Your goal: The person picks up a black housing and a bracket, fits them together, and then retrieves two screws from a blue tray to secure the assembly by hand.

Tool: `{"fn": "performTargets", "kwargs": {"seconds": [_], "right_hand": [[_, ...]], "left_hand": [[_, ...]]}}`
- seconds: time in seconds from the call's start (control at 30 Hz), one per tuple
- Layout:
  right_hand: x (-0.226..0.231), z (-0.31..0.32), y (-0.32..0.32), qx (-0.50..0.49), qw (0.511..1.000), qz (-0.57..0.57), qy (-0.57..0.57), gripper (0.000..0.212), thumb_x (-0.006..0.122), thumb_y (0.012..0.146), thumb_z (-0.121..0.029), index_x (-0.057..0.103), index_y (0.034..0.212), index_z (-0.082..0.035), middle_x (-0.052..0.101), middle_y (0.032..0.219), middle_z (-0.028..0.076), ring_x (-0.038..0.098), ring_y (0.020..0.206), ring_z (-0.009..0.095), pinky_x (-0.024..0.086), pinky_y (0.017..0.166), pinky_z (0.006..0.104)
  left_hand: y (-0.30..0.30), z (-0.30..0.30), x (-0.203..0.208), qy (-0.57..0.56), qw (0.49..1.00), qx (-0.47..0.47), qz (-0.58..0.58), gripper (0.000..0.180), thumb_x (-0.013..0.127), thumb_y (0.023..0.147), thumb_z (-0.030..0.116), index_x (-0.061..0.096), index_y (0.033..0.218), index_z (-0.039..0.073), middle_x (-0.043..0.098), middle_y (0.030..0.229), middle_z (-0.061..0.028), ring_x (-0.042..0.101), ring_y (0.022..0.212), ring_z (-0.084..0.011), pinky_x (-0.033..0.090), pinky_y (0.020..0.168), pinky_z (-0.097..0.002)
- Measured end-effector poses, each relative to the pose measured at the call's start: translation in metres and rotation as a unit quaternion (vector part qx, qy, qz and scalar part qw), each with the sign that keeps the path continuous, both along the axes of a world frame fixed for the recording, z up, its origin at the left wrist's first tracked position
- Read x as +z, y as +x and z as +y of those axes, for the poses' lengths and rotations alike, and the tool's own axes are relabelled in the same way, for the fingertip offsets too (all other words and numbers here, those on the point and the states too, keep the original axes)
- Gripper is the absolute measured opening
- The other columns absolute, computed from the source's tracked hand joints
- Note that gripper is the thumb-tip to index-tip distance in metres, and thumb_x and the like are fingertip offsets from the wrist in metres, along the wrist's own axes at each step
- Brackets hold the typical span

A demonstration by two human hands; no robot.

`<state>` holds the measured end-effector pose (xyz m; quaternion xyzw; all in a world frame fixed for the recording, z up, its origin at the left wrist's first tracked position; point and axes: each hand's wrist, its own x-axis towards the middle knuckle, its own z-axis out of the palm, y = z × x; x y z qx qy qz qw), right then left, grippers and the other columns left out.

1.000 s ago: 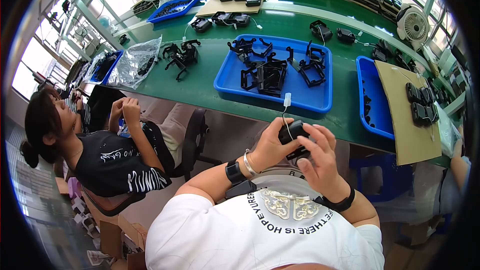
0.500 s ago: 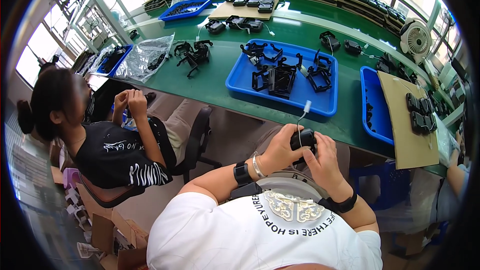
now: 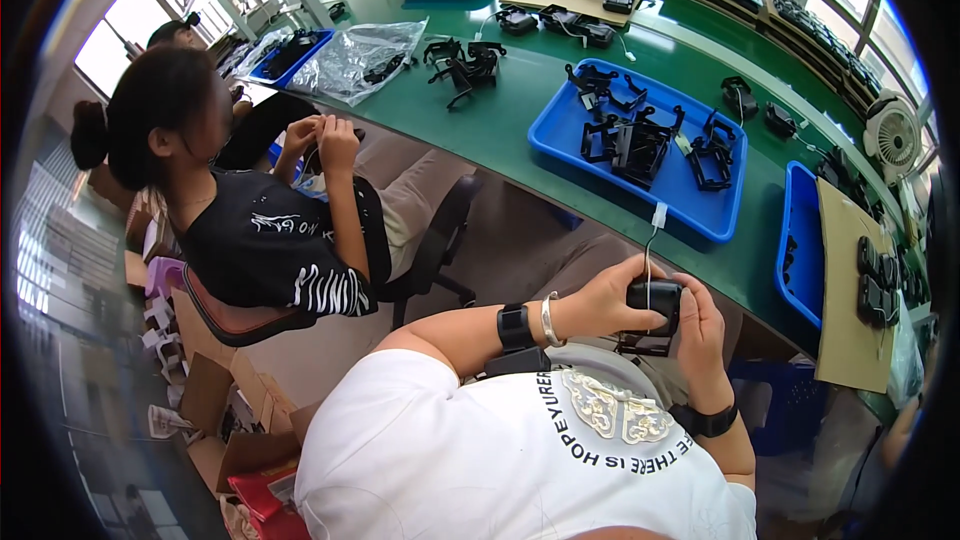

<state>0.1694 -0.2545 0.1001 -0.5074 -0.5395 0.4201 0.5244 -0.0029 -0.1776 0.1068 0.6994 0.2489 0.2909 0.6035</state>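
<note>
Above my lap, in front of my chest, I hold a small black plastic housing [image 3: 658,294] between both hands. My left hand [image 3: 607,302] grips it from the left, with the thumb across its lower part. On its right side the fingers of my right hand [image 3: 703,328] are closed against it. A thin white cable rises from the housing to a white plug [image 3: 659,215] near the table edge. A black frame-like part shows just under the housing, partly hidden by my hands. Beyond them lies a blue tray [image 3: 690,204] with several black brackets [image 3: 640,147].
The green table [image 3: 500,145] carries loose black brackets [image 3: 466,64], a clear plastic bag [image 3: 365,52] and black cabled units [image 3: 575,24]. At right are another blue tray [image 3: 800,275], cardboard [image 3: 840,330] and a fan [image 3: 892,135]. A co-worker [image 3: 265,230] sits at my left.
The view has swung left, so the table and trays appear farther right. The housing has turned in my hands and shows a broader black side; both hands still hold it.
</note>
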Motion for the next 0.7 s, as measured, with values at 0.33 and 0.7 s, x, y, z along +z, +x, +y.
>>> {"fn": "performTargets", "kwargs": {"seconds": [0.33,0.7], "right_hand": [[-0.005,0.022,0.016,0.023,0.997,-0.066,0.016,0.035,0.042,0.097,-0.024,0.049,0.119,0.002,0.056,0.104,0.004,0.050,0.091,0.009,0.039,0.082,0.0214],[-0.025,0.024,0.038,0.015,1.000,0.021,0.005,0.032,0.043,0.096,-0.018,0.045,0.120,0.003,0.054,0.110,0.007,0.049,0.099,0.011,0.038,0.089,0.0243]], "left_hand": [[0.013,0.030,-0.011,0.007,1.000,0.000,-0.011,0.049,0.075,0.072,0.019,0.048,0.110,0.002,0.056,0.093,-0.0062,0.055,0.084,-0.0113,0.048,0.074,-0.0256],[0.033,0.034,-0.012,0.003,1.000,-0.028,0.009,0.049,0.074,0.072,0.017,0.046,0.109,0.001,0.056,0.094,-0.0095,0.056,0.082,-0.0152,0.048,0.073,-0.0283]]}}
